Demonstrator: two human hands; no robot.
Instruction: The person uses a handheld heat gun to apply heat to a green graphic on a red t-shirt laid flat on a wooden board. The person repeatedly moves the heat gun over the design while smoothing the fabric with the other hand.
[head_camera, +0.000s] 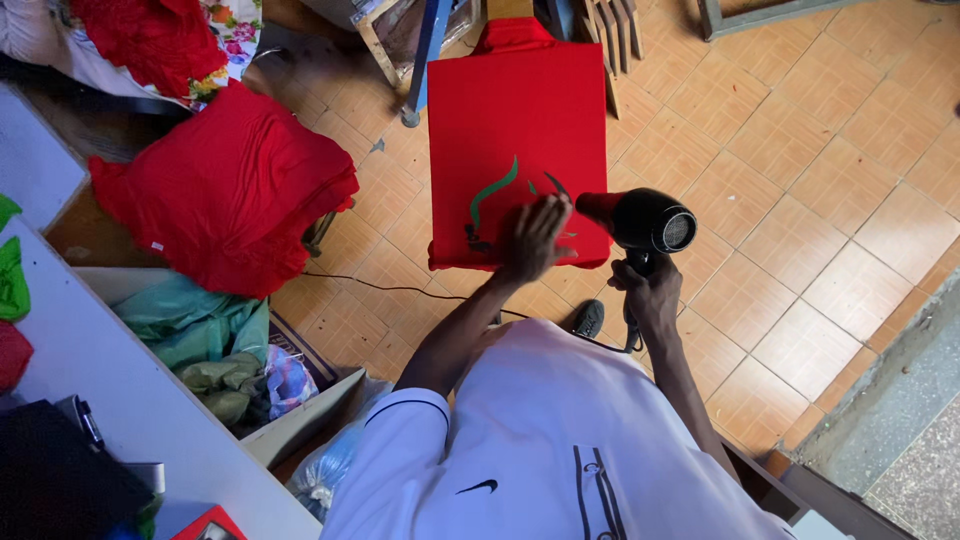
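Left hand (533, 238) flat on red shirt (515, 120); right hand (648, 292) grips hairdryer (640, 220).

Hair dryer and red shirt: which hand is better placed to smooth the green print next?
Probably the left hand. It already lies flat on the red shirt beside the green print. The right hand is busy gripping the black hair dryer, whose nozzle points at the shirt.

Bright red shirt (515, 140) stretched flat, a green curved stroke printed on it beside small dark marks. Black hair dryer (645, 220) to its right. Left, a heap of red cloth (230, 185). Orange-tan tiled floor (830, 150) in a squared pattern. Near left, pale green fabric (190, 320) in a box.
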